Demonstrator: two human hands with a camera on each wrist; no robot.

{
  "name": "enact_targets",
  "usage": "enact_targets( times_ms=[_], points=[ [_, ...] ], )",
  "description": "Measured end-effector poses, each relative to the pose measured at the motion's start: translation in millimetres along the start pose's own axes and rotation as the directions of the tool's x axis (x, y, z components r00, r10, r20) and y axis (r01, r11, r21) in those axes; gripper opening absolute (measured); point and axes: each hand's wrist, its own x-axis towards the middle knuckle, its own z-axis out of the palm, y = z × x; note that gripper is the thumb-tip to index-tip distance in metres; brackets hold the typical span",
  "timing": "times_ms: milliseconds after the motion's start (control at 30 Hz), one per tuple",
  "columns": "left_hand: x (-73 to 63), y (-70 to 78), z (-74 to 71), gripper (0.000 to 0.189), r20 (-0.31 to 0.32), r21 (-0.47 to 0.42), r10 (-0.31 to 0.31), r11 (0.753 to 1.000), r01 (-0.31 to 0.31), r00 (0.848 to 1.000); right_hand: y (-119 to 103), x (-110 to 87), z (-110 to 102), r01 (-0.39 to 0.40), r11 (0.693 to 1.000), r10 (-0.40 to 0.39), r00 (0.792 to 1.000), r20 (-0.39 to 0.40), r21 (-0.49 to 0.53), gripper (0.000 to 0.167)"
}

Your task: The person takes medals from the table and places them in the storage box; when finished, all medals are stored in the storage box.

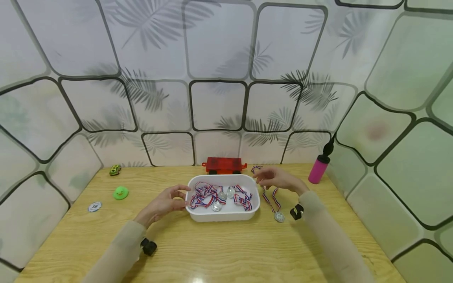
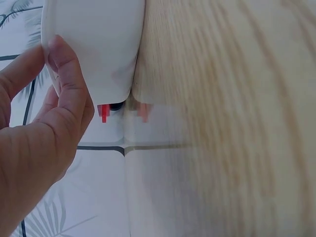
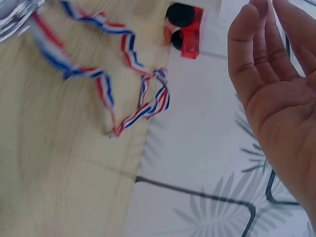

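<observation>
A white plastic tub (image 1: pixel 221 217) stands mid-table, holding silver medals (image 1: pixel 217 206) on crumpled red, white and blue ribbons (image 1: pixel 244 201). My left hand (image 1: pixel 169 203) grips its left end, thumb and fingers pinching the rim in the left wrist view. Beside the far right corner of the tub is my right hand (image 1: pixel 281 179), fingers bent and bunched. Its fingertips run out of the right wrist view, so whether they hold anything cannot be told. Another silver medal (image 1: pixel 279 216) lies on the table below that hand, its ribbon (image 3: pixel 133 44) trailing away behind it.
Behind the tub sits a red toy wagon (image 1: pixel 223 164) against the patterned wall. A pink pump (image 1: pixel 318 169) stands at the far right. On the left lie a small toy car (image 1: pixel 115 169), a green duck toy (image 1: pixel 120 193) and a round chip (image 1: pixel 94 206).
</observation>
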Motion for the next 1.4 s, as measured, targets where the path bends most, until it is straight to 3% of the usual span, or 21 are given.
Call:
enact_targets(
  times_ms=[233, 433, 700, 1000, 1400],
  points=[
    [0.6, -6.9, -0.1, 0.063, -0.02, -0.059, 0.005, 0.998, -0.007, 1.0, 13, -17.7, -2, 0.004, 1.0, -0.004, 1.0, 0.011, -0.019, 0.033],
    [0.7, -7.3, 1.2, 0.068, -0.021, -0.088, 0.022, 0.996, -0.024, 1.0, 22, -30.8, 2, 0.031, 0.998, -0.028, 0.997, 0.067, -0.047, 0.026],
    [-0.2, -4.9, 2.7, 0.066, -0.02, -0.081, 0.015, 0.997, -0.016, 1.0, 32, -43.6, 3, -0.014, 0.991, 0.031, 0.991, 0.129, -0.131, 0.021],
    [-0.1, -5.2, -0.1, 0.07, -0.023, -0.096, 0.007, 0.995, -0.009, 1.0, 40, -56.4, -1, 0.022, 0.99, 0.01, 0.973, 0.231, -0.136, 0.03],
    [0.1, -5.5, -0.5, 0.068, -0.017, -0.076, 0.001, 0.997, -0.002, 1.0, 56, -56.5, 13, 0.068, 0.98, -0.011, 0.956, 0.292, -0.185, 0.038]
  ],
)
